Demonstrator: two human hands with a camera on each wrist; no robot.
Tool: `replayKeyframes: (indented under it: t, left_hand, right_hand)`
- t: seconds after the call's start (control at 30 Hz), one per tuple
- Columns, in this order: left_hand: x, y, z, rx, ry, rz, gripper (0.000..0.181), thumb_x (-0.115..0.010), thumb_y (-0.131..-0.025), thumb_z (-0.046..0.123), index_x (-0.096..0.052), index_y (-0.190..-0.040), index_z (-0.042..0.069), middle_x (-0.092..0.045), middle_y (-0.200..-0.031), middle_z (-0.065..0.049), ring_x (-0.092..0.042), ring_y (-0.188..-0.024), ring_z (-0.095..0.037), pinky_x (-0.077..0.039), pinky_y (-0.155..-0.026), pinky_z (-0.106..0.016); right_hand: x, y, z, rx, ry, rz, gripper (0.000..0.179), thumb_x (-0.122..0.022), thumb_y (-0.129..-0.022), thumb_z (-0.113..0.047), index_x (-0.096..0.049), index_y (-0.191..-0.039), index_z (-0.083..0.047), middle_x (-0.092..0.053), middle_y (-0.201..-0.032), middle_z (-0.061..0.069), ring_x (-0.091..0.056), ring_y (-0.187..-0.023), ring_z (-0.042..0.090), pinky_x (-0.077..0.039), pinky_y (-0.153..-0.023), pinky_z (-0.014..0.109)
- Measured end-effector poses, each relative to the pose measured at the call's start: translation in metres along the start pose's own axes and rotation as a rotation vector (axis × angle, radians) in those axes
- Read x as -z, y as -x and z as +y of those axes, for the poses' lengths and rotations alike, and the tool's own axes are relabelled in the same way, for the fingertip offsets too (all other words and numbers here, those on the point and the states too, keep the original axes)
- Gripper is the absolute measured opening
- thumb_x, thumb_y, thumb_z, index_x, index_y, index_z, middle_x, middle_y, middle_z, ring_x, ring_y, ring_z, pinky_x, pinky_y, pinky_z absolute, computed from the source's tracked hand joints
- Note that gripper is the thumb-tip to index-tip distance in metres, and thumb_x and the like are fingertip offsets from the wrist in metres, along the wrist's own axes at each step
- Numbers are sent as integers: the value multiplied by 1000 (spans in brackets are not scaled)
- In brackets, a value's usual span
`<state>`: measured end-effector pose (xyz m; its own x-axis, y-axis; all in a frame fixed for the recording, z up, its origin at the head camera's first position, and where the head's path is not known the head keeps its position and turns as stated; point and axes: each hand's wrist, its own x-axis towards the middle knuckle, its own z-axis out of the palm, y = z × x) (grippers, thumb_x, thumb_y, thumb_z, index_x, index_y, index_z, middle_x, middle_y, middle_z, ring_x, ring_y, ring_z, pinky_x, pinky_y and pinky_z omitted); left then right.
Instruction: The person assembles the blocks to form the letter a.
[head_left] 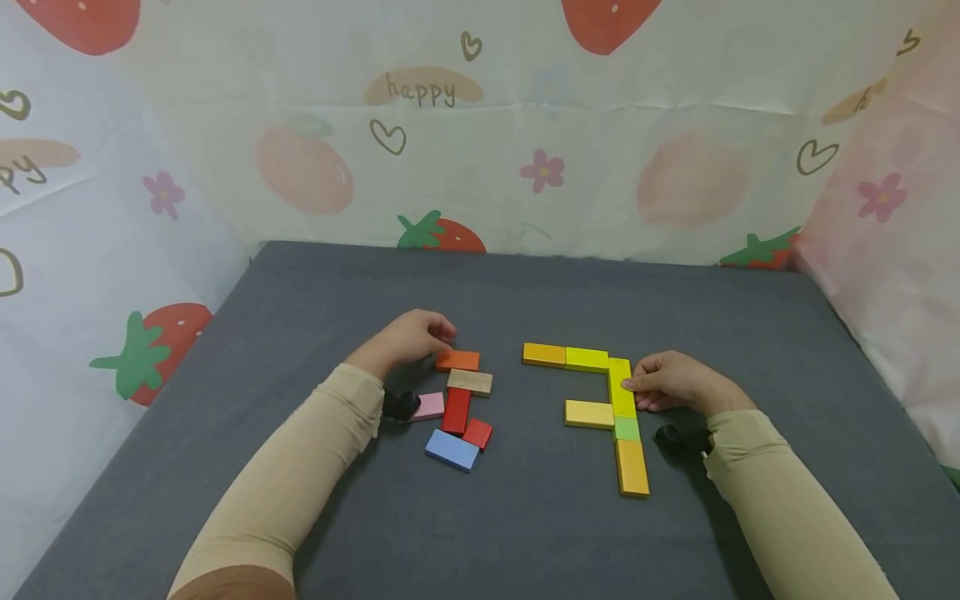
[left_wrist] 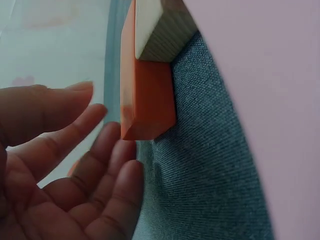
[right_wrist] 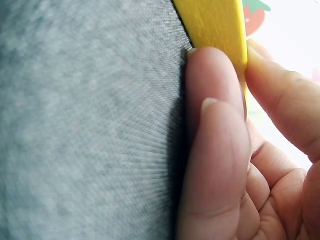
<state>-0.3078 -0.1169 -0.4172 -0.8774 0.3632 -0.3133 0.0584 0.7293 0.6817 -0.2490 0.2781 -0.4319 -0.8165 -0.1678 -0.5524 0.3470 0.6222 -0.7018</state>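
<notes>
Over on the left, the left hand has its fingers loosely spread right by the orange block; can't tell if they touch. Nearer than that, still left to right: pink block, blue block (nearest), long red block, wood block and small red block. Right-hand bunch: orangey-yellow block and lime block far, pale yellow block nearer, then a column: bright yellow block, green block, amber block. The right hand has thumb and fingers against the bright yellow one's right side, pinching or just pressing, can't tell.
</notes>
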Motion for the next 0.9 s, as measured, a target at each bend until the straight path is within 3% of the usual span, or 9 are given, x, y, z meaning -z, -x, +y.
replayKeyframes:
  t: [0.2, 0.43, 0.63, 0.9]
  left_hand:
    - [-2, 2, 5, 39, -54, -45, 33, -62, -91, 12, -64, -124, 8, -64, -127, -12, -58, -114, -27, -46, -101, -45]
    - [-4, 1, 9, 43, -151, -52, 29, -62, -90, 9, -69, -119, 7, -66, -120, -11, -59, -100, -23, -50, -91, -40]
    - [-5, 4, 12, 62, -164, -51, 22, -65, -89, 7, -72, -109, 10, -69, -106, -8, -57, -89, -21, -49, -80, -34]
    - [-6, 6, 15, 49, -185, -39, 18, -66, -88, 7, -70, -105, 10, -67, -104, -9, -57, -89, -22, -49, -81, -35]
  right_hand:
    - [-1, 3, -2, 4, -6, -5, 21, -65, -94, -27, -62, -80, -11, -62, -69, -4, -61, -64, 8, -53, -62, 22]
    - [0, 1, -2, -1, -9, -5, 21, -65, -94, -27, -63, -81, -11, -62, -69, -4, -61, -63, 7, -53, -62, 22]
    - [-1, 1, -1, 0, -14, -6, 21, -65, -94, -27, -62, -81, -11, -62, -69, -4, -61, -63, 7, -53, -62, 22]
    - [0, 0, -1, 0, -11, -5, 21, -65, -94, -28, -63, -81, -11, -62, -69, -4, -61, -63, 8, -53, -62, 23]
